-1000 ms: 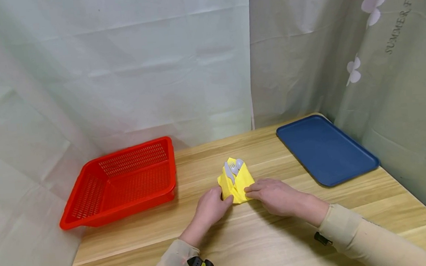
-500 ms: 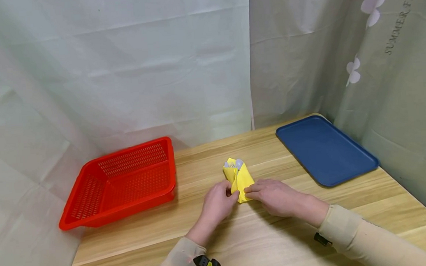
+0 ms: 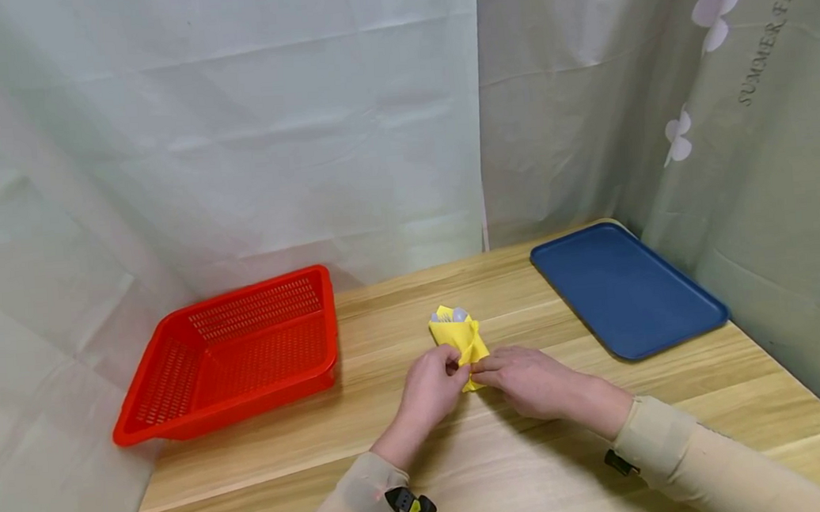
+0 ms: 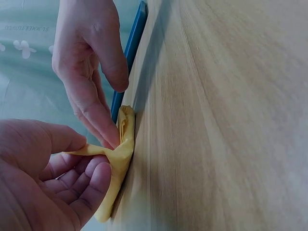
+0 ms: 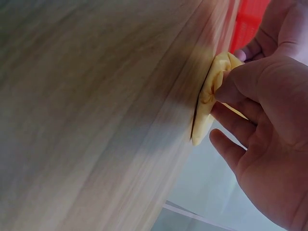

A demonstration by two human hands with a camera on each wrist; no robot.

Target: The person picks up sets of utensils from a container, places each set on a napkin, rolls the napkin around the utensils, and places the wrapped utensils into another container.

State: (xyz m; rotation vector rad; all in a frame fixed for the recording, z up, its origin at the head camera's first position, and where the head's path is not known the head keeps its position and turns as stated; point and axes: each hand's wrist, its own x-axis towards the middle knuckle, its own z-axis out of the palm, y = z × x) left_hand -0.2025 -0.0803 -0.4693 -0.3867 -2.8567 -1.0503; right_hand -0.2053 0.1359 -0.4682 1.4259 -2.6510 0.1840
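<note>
A yellow cloth napkin [image 3: 458,333] lies folded on the table, wrapped round light grey cutlery. Only the tips show at its far end: a spoon [image 3: 460,314], the tines of a fork [image 3: 446,317] and a third tip at the left. My left hand [image 3: 431,381] pinches a raised flap of the napkin between thumb and fingers, clearest in the left wrist view. From the right, my right hand [image 3: 529,378] presses the napkin's near part with extended fingertips. Its thumb [image 4: 115,77] stands apart from the cloth in the left wrist view.
A red perforated plastic basket [image 3: 263,397] stands at the left of the wooden table [image 3: 518,478]. At the back right lies a flat blue tray [image 3: 626,288]. Pale curtains [image 3: 266,139] hang behind the table and along both sides.
My left hand has moved right, drawing the napkin's left side over the cutlery. The knife and fork have become mostly covered. My right hand has stayed in place.
</note>
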